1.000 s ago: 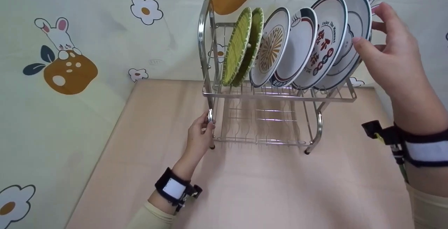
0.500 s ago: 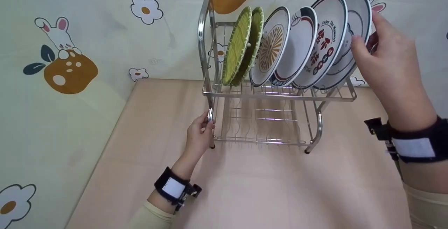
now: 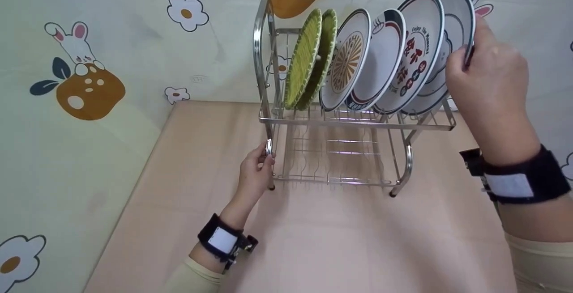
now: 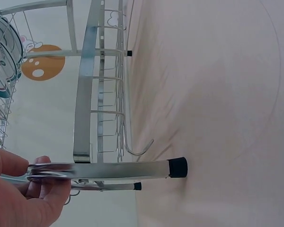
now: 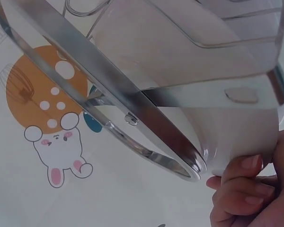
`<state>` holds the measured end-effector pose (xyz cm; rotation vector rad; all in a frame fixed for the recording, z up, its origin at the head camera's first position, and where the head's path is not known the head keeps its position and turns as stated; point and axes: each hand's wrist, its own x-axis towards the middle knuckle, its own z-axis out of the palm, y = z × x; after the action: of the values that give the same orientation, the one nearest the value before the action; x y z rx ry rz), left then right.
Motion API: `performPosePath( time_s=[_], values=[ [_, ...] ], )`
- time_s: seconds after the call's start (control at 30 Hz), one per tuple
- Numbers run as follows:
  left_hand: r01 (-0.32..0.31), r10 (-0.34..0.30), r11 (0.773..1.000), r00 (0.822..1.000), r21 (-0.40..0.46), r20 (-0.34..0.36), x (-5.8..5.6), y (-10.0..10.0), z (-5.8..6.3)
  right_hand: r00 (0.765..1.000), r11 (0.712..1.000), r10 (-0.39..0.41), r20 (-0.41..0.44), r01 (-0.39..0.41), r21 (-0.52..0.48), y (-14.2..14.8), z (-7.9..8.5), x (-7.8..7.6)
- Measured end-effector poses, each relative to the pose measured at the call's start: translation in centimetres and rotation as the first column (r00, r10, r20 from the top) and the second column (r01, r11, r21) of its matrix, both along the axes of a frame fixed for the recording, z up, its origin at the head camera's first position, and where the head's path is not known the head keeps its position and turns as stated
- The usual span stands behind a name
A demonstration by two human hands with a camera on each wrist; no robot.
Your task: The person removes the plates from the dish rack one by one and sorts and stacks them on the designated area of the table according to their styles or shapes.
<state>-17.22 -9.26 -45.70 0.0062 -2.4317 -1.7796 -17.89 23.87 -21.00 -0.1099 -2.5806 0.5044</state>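
Note:
A chrome two-tier dish rack (image 3: 358, 125) stands on the table, its upper tier holding a row of upright plates. My left hand (image 3: 255, 172) grips the rack's front left leg (image 4: 128, 169), fingers and thumb round the metal. At the right end of the row, my right hand (image 3: 494, 82) pinches the rim of the last white plate (image 3: 459, 18), which has a dark edge line. In the right wrist view, curled fingers (image 5: 241, 189) lie against the plate's pale back (image 5: 222, 137). Beside it leans a white plate with red characters (image 3: 416, 56).
Farther left in the row are a white plate with a dark patch (image 3: 376, 69), one with a gold sunburst (image 3: 347, 62) and two green leaf-like plates (image 3: 303, 60). The lower tier (image 3: 335, 181) is bare wire. A patterned wall covering (image 3: 134, 60) rises behind the table (image 3: 313, 248).
My right hand has moved in leftward from beside the last plate, and its fingers have closed on the rim. The left hand, the rack and the plates look unmoved.

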Motion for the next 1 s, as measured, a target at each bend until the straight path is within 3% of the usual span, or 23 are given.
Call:
performPosePath(
  time_s=[0.17, 0.4, 0.87, 1.0],
  values=[
    [0.01, -0.011, 1.0, 1.0, -0.005, -0.004, 0.0, 0.1, 0.0, 0.997, 0.999, -0.001, -0.075, 0.003, 0.035, 0.1, -0.5, -0.2],
    [0.034, -0.035, 0.999, 0.999, -0.028, -0.034, -0.1, 0.1, -0.2, 0.962, 0.998, 0.047, -0.269, -0.034, 0.052, 0.3, -1.3, -0.3],
    [0.019, -0.021, 0.999, 0.999, -0.037, -0.037, 0.0, -0.1, -0.2, 0.913, 1.0, -0.001, -0.407, 0.009, 0.019, 0.8, 0.0, 1.0],
    [0.02, -0.021, 0.999, 0.999, -0.031, -0.029, -0.1, 0.0, -0.2, 0.911, 0.999, -0.038, -0.411, 0.036, -0.013, 1.2, 0.3, 1.4]
  ],
)
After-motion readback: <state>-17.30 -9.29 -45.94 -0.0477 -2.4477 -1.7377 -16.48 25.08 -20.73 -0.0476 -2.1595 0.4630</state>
